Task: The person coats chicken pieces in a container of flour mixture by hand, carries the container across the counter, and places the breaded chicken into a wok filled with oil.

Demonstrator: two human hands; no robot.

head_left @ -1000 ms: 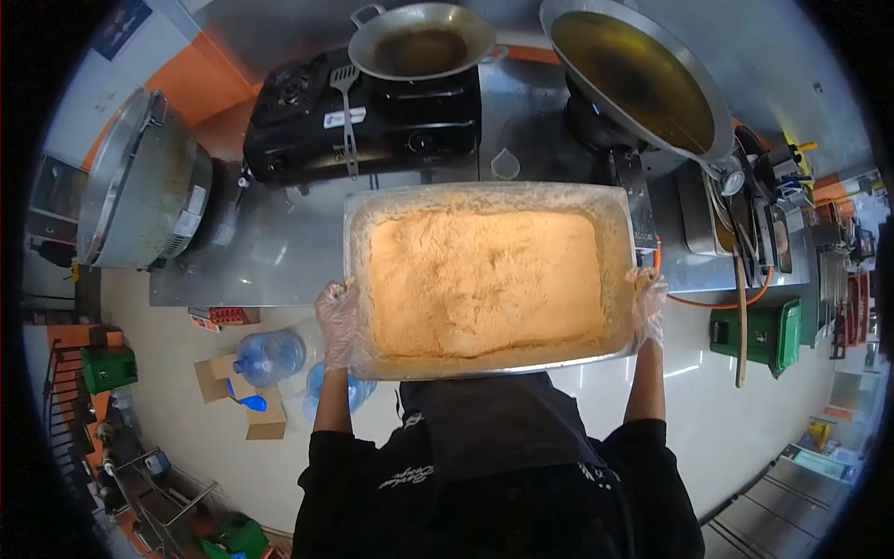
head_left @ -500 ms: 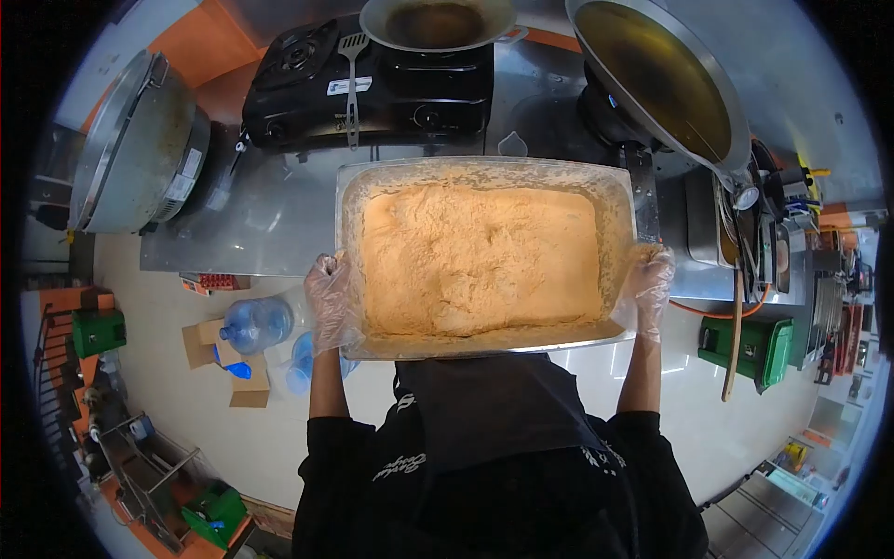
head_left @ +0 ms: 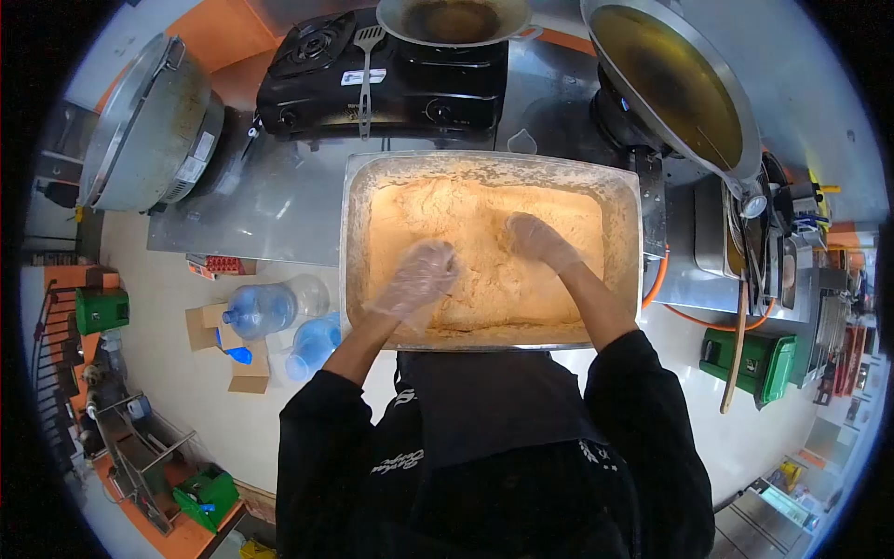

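Note:
A deep rectangular metal pan [head_left: 352,242] holds pale orange powder [head_left: 498,298] that looks like breading flour. Both of my hands wear clear plastic gloves and are down at the powder. My left hand [head_left: 421,279] is left of the middle, its fingers curled inward and slightly blurred. My right hand [head_left: 542,244] reaches in from the right, fingers bent down and pressed together at the powder. Whatever lies under or within the fingers of either hand is hidden.
Behind the pan stands a black gas stove [head_left: 307,98] with a slotted turner [head_left: 365,84] and a wok [head_left: 456,20]. An oil-filled wok [head_left: 675,84] is at right, a large metal pot [head_left: 154,130] at left. Water jugs [head_left: 261,312] and a green bin [head_left: 754,363] stand on the floor.
My hands have let go of the pan's left and right sides and moved inward into the powder. The powder's surface is disturbed around them. The view has shifted slightly.

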